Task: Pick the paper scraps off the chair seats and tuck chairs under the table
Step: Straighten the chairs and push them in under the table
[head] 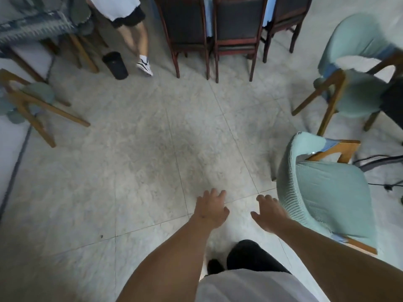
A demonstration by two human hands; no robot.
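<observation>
My left hand (210, 209) and my right hand (269, 211) hover side by side over the tiled floor, fingers spread and holding nothing. A teal upholstered chair (327, 192) with wooden legs stands just right of my right hand, which is close to its curved backrest. Its seat shows no paper scrap. A second teal chair (357, 68) stands farther back on the right. Three dark wooden chairs (234, 29) are pushed in at a table with a light blue cloth at the top.
A black cylindrical bin (115, 65) stands on the floor at the upper left beside another person's legs (137, 40). A wooden-legged teal chair (32, 99) sits at the left edge. Cables (381, 171) lie on the floor at the right. Bare floor tiles spread across the middle.
</observation>
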